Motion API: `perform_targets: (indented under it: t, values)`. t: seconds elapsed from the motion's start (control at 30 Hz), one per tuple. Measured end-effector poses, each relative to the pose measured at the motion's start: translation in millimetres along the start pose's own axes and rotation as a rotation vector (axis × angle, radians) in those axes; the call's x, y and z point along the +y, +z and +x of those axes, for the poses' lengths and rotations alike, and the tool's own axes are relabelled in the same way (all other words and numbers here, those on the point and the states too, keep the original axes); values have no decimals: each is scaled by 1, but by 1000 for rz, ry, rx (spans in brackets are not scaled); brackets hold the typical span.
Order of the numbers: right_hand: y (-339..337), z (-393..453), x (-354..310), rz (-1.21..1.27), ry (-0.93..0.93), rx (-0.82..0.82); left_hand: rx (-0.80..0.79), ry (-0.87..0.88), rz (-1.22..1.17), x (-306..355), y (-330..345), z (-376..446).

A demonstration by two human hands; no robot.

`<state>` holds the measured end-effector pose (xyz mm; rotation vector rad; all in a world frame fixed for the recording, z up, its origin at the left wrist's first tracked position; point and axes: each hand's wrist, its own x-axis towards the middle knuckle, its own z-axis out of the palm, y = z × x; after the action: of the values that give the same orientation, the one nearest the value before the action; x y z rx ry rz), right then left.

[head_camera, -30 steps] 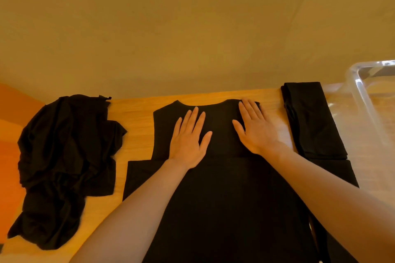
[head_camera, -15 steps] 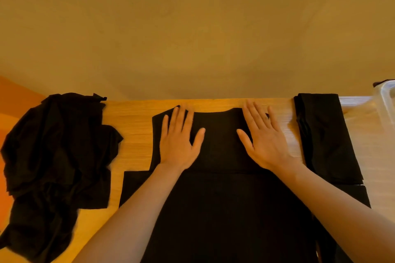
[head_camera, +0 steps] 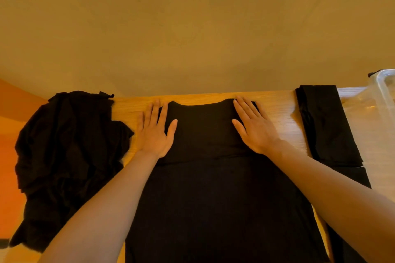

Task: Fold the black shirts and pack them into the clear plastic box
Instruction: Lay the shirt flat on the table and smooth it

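1. Head view: the black shirt (head_camera: 205, 177) lies on the table (head_camera: 280, 113), long axis running 12 to 6, collar at 12.
2. The left hand (head_camera: 155, 132) and right hand (head_camera: 255, 129) press flat, fingers spread, on its upper corners.
3. The clear plastic box (head_camera: 382, 96) sits at 2, nearer the right hand.

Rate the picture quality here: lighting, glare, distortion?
Head view: dim amber light swallows folds in the black shirt under both flat hands, left hand, right hand; wide-angle bowing along the table edge; highlights on the clear plastic box rim.
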<state>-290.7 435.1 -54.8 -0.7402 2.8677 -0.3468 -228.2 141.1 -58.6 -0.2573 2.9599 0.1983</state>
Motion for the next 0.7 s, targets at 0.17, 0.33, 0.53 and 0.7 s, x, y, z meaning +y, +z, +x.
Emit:
perform_targets:
  t: [0.17, 0.33, 0.53, 0.7]
  values:
    - [-15, -49, 3, 85, -59, 73, 94, 110, -106, -16, -20, -37]
    - [-29, -107, 23, 30, 24, 23, 65, 230, -15, -50, -24, -93]
    - [-37, -130, 28, 12, 137, -27, 109, 151, -62, -67, -26, -120]
    - [-38, -127, 24, 147, 312, -23, -41, -39, -288, -62, -36, -111]
